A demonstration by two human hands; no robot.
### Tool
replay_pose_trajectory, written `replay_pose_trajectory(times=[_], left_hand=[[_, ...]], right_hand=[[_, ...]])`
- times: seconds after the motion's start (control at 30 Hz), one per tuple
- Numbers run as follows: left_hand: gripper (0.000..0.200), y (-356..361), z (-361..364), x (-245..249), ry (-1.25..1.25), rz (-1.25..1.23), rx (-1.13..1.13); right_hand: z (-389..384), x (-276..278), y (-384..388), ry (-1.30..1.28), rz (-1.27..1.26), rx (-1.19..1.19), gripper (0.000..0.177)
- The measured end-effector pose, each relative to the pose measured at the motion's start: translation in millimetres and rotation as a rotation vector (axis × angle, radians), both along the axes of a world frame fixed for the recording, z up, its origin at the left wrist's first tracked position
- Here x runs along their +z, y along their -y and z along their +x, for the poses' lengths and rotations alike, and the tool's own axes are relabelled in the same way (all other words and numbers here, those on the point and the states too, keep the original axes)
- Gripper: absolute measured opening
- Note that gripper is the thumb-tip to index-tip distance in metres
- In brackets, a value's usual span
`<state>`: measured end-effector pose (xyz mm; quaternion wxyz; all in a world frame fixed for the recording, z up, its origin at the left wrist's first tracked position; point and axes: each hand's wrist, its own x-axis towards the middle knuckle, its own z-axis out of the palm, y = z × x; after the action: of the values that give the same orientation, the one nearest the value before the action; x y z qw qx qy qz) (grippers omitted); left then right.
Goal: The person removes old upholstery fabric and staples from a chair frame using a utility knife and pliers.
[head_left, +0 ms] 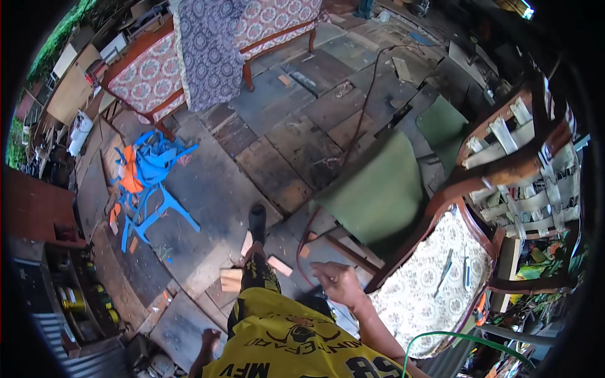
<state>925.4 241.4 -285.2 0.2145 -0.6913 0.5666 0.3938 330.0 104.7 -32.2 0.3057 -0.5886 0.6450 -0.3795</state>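
Observation:
My right hand point(338, 282) is held out in front of my yellow shirt with its fingers curled in; whether something is in them I cannot tell. Beside it on the right lies a cream floral fabric panel point(413, 302) in a carved wooden furniture frame point(463, 179). A long dark-handled tool point(444, 274) and a blue-handled tool point(467, 276) rest on that fabric. Just beyond the hand, a green curved panel point(381, 192) leans near the frame. Low on my left side hangs my left hand point(211, 339), small and dim, near the floor boards in view.
A broken blue plastic chair point(161, 211) lies left, under blue and orange cloth point(148, 160). Wood offcuts point(232, 280) are scattered near my boot point(257, 222). A patterned sofa point(148, 75) stands at the back. A cable point(365, 104) crosses the uneven floor. Shelves point(75, 296) stand left.

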Motion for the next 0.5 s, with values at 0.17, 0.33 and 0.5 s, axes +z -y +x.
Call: replay_pose_trajectory(times=[0.17,0.33,0.5], left_hand=[[0.037,250.5,5.6,-77.0,0.058,-0.146,-0.005],[0.038,390.8,-32.9,-55.9,-0.157,-0.304,0.064],[0.033,481.4,-42.0,11.7,-0.231,-0.376,0.185]], right_hand=[[31.0,2.1,159.3,0.004,-0.129,0.007,0.018],[-5.4,-57.8,254.3,-0.373,0.245,0.053,0.030],[-40.9,-87.4,279.6,-0.410,0.959,-0.051,0.045]])
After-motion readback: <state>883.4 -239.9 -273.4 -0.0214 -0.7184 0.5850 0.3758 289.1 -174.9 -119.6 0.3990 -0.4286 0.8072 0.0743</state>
